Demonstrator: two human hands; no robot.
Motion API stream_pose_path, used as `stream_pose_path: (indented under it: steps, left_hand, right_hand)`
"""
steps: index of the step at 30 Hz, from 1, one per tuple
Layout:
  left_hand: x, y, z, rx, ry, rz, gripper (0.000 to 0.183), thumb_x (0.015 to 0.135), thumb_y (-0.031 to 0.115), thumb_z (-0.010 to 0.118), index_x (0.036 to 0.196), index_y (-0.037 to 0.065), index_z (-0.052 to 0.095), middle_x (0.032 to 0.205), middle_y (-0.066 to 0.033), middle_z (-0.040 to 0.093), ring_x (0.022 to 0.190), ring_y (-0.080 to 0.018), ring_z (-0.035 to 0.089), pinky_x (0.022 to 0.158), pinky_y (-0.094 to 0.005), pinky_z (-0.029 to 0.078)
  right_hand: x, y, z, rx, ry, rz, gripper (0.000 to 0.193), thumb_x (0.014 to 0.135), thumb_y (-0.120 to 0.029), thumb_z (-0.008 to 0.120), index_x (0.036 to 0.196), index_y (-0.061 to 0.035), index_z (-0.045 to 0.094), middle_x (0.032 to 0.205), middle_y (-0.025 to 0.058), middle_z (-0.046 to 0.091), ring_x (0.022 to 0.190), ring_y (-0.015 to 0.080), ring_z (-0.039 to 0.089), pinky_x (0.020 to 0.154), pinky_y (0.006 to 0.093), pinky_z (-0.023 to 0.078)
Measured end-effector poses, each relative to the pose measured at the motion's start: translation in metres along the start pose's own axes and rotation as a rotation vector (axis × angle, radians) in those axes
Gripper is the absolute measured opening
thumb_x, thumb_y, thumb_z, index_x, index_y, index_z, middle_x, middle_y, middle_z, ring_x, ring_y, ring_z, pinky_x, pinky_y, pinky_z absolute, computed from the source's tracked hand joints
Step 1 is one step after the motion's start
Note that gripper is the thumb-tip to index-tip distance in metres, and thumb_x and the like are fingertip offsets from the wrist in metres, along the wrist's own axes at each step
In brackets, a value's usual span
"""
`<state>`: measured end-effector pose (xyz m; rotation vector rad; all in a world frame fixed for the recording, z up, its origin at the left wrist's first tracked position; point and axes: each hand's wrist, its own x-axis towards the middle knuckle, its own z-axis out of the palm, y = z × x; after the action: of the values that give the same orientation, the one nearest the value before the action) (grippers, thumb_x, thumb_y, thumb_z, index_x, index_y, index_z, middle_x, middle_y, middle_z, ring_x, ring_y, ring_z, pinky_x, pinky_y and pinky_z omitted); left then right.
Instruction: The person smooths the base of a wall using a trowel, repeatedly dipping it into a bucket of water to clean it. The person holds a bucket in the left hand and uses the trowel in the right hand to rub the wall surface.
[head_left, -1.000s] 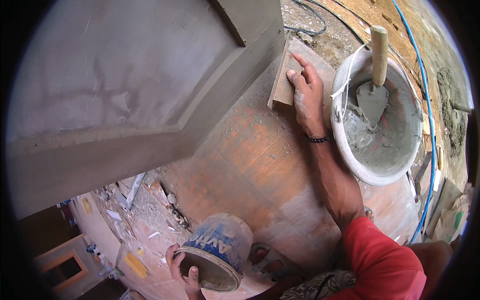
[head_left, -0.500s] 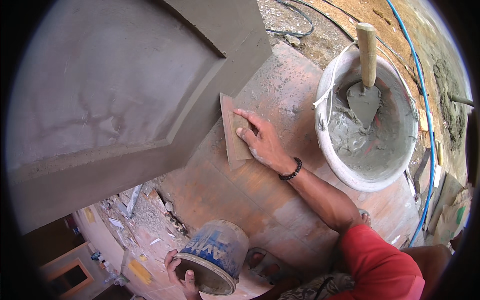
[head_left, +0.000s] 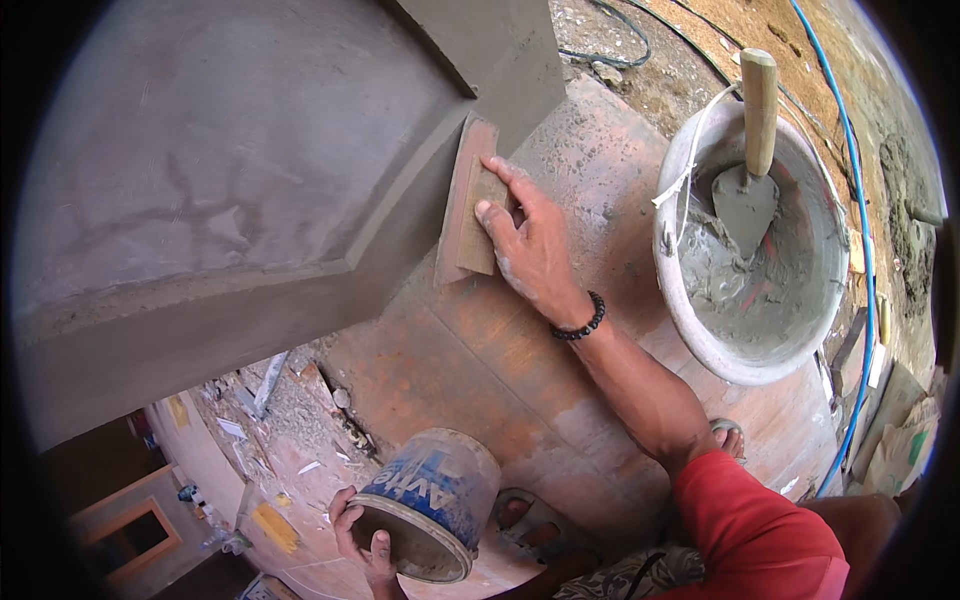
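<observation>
My right hand (head_left: 535, 240) grips a plastering float (head_left: 464, 210), its thumb and fingers around the wooden grip on the back. The float's flat face lies against the narrow lower side of a grey plastered wall (head_left: 400, 235), close to its corner. Down at the lower left, my left hand (head_left: 362, 545) holds a small plastic pail (head_left: 440, 478) with a blue label by its rim. This pail is tipped over, and its opening looks dark inside. A larger whitish bucket (head_left: 690, 325) with wet grey mortar (head_left: 745, 290) stands right of my right hand. A pointed trowel (head_left: 760, 120) rests upright in it.
Reddish, mortar-spattered boards (head_left: 480, 365) lie below the wall. Rubble and scraps (head_left: 290, 420) are at lower left. A blue hose (head_left: 862, 230) runs along the right side beside sand (head_left: 730, 25). A sandalled foot (head_left: 728, 435) is near my right elbow.
My right hand has slid the float up along the wall's side toward the corner, and the float is more tilted against it. My left hand still holds the pail in nearly the same place.
</observation>
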<state>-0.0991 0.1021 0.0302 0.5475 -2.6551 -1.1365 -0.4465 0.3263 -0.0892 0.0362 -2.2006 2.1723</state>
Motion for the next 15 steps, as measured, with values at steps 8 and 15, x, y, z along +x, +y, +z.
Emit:
stream_pose_path:
  steps: [8,15]
  left_hand:
    - [-0.001,0.003,0.003,0.016,0.003,-0.003,0.054,0.085,0.049,0.067,0.111,0.003,0.056,0.130,-0.0242,0.050,0.121,-0.0359,0.047,0.103,-0.0481,0.036]
    - [-0.001,0.003,0.001,0.065,0.002,-0.009,0.052,0.086,0.048,0.066,0.110,0.002,0.057,0.127,-0.0229,0.054,0.120,-0.0375,0.048,0.103,-0.0491,0.036]
  right_hand:
    - [-0.044,0.045,-0.079,0.771,-0.214,0.504,0.052,0.096,-0.020,0.055,0.142,-0.0006,0.040,0.125,0.0097,0.060,0.110,0.0156,0.060,0.095,0.0302,0.049]
    - [-0.070,0.039,-0.075,1.149,-0.272,0.619,0.050,0.098,-0.016,0.052,0.144,-0.0009,0.038,0.130,0.0080,0.057,0.113,0.0144,0.059,0.094,0.0296,0.051]
